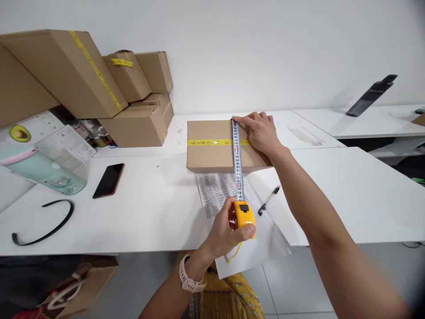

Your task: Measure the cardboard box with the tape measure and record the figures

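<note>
My left hand (229, 232) grips the yellow case of a tape measure (245, 216), close to the desk's front edge. From the case the blade runs away from me across the top of a cardboard box (209, 155), which has yellow tape along its middle. At the box's far edge, my right hand (262, 130) holds the blade's end with thumb and forefinger, the other fingers resting over the box. Under the blade lies a sheet of paper (212, 195) with handwritten rows. A black-capped pen (269, 199) rests on its right side.
Stacked cardboard boxes (133, 128) stand at the back left. Nearer are a mint tumbler (56, 173), a phone (109, 180) and a black headband (63, 221). A dark bottle (370, 97) stands at the far right. The white desk (149, 212) ends before my lap.
</note>
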A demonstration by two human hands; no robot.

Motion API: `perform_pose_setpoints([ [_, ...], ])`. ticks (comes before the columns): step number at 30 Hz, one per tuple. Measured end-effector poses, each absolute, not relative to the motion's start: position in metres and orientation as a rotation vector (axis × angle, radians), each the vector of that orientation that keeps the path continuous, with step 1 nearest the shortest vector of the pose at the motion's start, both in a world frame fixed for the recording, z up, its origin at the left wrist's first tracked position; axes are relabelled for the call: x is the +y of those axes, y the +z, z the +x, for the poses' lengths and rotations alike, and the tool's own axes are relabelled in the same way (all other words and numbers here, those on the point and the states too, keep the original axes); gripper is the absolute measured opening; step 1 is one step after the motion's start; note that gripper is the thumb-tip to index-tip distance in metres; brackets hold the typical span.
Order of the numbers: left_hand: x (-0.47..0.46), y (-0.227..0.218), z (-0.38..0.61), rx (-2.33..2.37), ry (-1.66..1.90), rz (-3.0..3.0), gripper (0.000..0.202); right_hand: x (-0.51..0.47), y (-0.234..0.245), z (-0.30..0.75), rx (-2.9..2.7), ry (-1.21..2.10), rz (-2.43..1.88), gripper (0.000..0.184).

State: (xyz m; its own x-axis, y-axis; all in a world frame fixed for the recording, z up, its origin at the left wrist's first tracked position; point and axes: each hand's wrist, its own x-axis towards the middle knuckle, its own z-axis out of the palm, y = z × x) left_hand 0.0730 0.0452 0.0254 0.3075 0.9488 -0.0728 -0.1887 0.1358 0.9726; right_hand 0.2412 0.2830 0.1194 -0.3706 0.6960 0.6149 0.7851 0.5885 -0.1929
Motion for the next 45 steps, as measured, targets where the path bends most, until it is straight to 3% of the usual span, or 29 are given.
perform_pose_setpoints([
  [21,0.038,0.023,0.073,0.895,1.045,1.146,0.057,0.276,0.118,0.238,-2.123,-0.311,-1.276,0.052],
  [29,-0.008,-0.012,0.048,1.015,0.905,1.513,0.085,0.242,0.118,0.228,-2.052,-0.357,-1.344,0.05],
  [33,-0.015,-0.026,0.036,1.037,0.682,1.744,0.094,0.207,0.093,0.229,-1.99,-0.451,-1.258,0.052],
  [40,-0.007,-0.031,0.026,0.924,0.513,1.938,0.1,0.187,-0.001,0.248,-1.978,-0.543,-0.996,0.056],
  [45,-0.005,-0.029,0.025,0.921,0.477,1.91,0.1,0.205,-0.013,0.251,-2.008,-0.492,-1.04,0.058],
])
